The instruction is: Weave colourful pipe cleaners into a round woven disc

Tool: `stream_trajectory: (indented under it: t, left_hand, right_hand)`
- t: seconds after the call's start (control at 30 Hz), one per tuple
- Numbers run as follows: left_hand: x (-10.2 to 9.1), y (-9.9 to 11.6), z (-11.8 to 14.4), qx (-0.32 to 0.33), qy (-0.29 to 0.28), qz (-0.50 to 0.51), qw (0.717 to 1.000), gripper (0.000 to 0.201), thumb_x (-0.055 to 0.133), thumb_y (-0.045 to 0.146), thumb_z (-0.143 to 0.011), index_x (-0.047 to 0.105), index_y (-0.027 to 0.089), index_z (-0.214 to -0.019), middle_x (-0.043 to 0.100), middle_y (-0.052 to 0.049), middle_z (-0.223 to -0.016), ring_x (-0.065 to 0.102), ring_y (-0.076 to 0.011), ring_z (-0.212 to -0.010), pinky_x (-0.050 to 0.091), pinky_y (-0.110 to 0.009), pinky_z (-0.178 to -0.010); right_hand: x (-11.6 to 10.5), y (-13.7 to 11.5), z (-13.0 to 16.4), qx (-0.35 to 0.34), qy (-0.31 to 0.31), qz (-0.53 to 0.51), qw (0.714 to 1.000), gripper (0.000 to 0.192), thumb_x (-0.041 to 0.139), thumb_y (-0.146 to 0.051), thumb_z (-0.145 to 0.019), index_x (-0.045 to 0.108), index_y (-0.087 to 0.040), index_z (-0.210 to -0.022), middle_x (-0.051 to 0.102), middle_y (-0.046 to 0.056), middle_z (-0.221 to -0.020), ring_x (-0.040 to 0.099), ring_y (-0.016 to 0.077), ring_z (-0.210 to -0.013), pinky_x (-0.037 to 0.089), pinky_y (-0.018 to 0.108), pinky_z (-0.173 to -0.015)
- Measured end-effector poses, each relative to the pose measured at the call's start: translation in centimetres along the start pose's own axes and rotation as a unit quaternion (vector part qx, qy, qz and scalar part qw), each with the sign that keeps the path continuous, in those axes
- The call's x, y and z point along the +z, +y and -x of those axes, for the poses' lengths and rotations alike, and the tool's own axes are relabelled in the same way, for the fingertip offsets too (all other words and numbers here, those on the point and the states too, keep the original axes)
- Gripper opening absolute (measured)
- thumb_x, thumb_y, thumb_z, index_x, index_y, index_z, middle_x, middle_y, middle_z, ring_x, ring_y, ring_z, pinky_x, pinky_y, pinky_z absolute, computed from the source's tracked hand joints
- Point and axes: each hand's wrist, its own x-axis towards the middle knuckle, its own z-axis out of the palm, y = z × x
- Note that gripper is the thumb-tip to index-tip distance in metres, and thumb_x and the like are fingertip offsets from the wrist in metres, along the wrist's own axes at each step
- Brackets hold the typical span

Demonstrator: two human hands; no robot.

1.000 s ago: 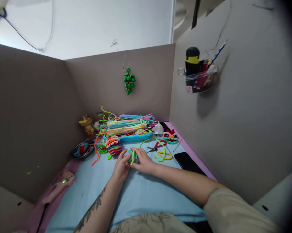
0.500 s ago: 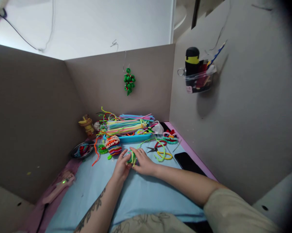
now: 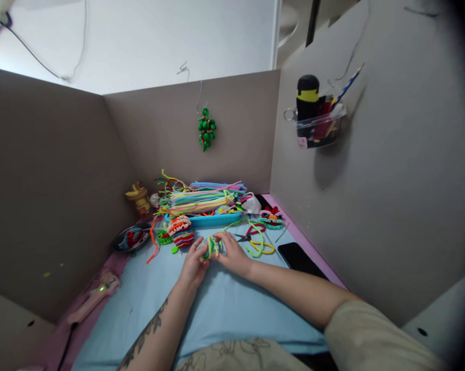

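Note:
Between my hands is a small green, yellow and teal pipe-cleaner piece (image 3: 211,248), held just above the blue cloth (image 3: 225,304). My left hand (image 3: 195,262) is closed on its left side, thumb at the front. From the right, the fingers of my right hand (image 3: 233,255) pinch it, covering part of it. Just beyond my left hand sits a striped pipe-cleaner figure (image 3: 182,233). Scissors with red and yellow handles (image 3: 261,246) lie open to the right of my right hand, with a lime pipe cleaner (image 3: 260,237) across them.
A blue tray (image 3: 213,220) piled with pipe-cleaner bundles (image 3: 201,200) stands at the back. At left are a dark bowl (image 3: 120,243) and a pink glue gun (image 3: 95,296). A phone (image 3: 300,260) lies at right. A cup of tools (image 3: 317,129) hangs on the right panel.
My right hand has shifted slightly right and up, its fingers more curled, so more of the piece shows. My left hand has barely moved.

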Motion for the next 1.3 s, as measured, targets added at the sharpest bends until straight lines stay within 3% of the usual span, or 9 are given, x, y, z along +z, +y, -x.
stream_trajectory:
  t: [0.17, 0.3, 0.53, 0.77, 1.0, 1.13, 1.3]
  left_hand:
    - [0.1, 0.1, 0.0, -0.009, -0.001, 0.0, 1.0, 0.046, 0.067, 0.013, -0.067, 0.048, 0.017, -0.109, 0.059, -0.002, -0.077, 0.053, -0.0068, -0.048, 0.032, -0.014, -0.035]
    - [0.2, 0.2, 0.0, 0.006, 0.014, 0.007, 1.0, 0.046, 0.068, 0.012, -0.066, 0.049, 0.017, -0.108, 0.059, -0.003, -0.078, 0.053, -0.007, -0.049, 0.033, -0.014, -0.036]
    - [-0.2, 0.1, -0.2, 0.043, 0.03, 0.048, 0.997, 0.046, 0.071, 0.014, -0.062, 0.051, 0.02, -0.103, 0.057, 0.001, -0.075, 0.049, -0.0048, -0.047, 0.033, -0.013, -0.035]
    - [-0.4, 0.5, -0.6, 0.042, 0.026, 0.062, 0.997, 0.038, 0.071, 0.012, -0.062, 0.054, 0.018, -0.096, 0.058, -0.001, -0.081, 0.053, -0.0069, -0.053, 0.035, -0.013, -0.035]
    - [0.3, 0.5, 0.2, 0.04, -0.004, 0.016, 0.999, 0.046, 0.072, 0.015, -0.062, 0.053, 0.018, -0.104, 0.057, -0.001, -0.08, 0.051, -0.0056, -0.051, 0.033, -0.013, -0.035]
    - [0.8, 0.4, 0.8, 0.034, -0.035, -0.021, 0.999, 0.052, 0.073, 0.018, -0.062, 0.051, 0.018, -0.109, 0.058, -0.001, -0.08, 0.053, -0.0068, -0.053, 0.036, -0.014, -0.038]
    - [0.9, 0.3, 1.1, 0.036, -0.048, -0.033, 0.998, 0.055, 0.074, 0.019, -0.06, 0.05, 0.018, -0.11, 0.058, -0.001, -0.081, 0.054, -0.0072, -0.054, 0.038, -0.015, -0.042]
  right_hand:
    - [-0.9, -0.2, -0.5, -0.024, -0.025, 0.03, 0.999, 0.002, 0.058, -0.02, -0.075, 0.055, -0.02, -0.075, 0.055, 0.002, -0.073, 0.048, 0.0186, -0.081, 0.038, 0.035, -0.08]
    - [-1.1, -0.8, -0.2, -0.076, -0.046, 0.033, 0.996, 0.008, 0.057, -0.022, -0.077, 0.056, -0.021, -0.069, 0.057, 0.002, -0.07, 0.049, 0.0187, -0.083, 0.038, 0.035, -0.081]
    - [-0.8, -1.9, 0.2, -0.227, -0.112, 0.016, 0.967, 0.015, 0.055, -0.027, -0.079, 0.051, -0.021, -0.066, 0.055, 0.002, -0.068, 0.05, 0.0161, -0.078, 0.04, 0.032, -0.081]
    - [-1.8, -1.3, -0.4, -0.177, -0.082, -0.081, 0.977, 0.019, 0.049, -0.032, -0.083, 0.054, -0.021, -0.069, 0.057, 0.002, -0.066, 0.051, 0.0149, -0.068, 0.042, 0.031, -0.072]
    - [-1.9, -0.3, -1.1, -0.011, 0.031, -0.063, 0.997, 0.008, 0.054, -0.025, -0.081, 0.06, -0.02, -0.082, 0.06, 0.002, -0.075, 0.054, 0.0165, -0.076, 0.041, 0.032, -0.075]
    - [-1.8, -0.1, -1.2, -0.01, 0.036, -0.068, 0.997, 0.016, 0.057, -0.024, -0.078, 0.06, -0.021, -0.094, 0.06, 0.003, -0.087, 0.053, 0.0176, -0.088, 0.041, 0.033, -0.081]
    - [-1.8, -0.2, -1.1, -0.024, 0.013, -0.041, 0.999, 0.024, 0.066, -0.03, -0.071, 0.06, -0.022, -0.093, 0.058, 0.004, -0.092, 0.052, 0.019, -0.092, 0.04, 0.034, -0.083]
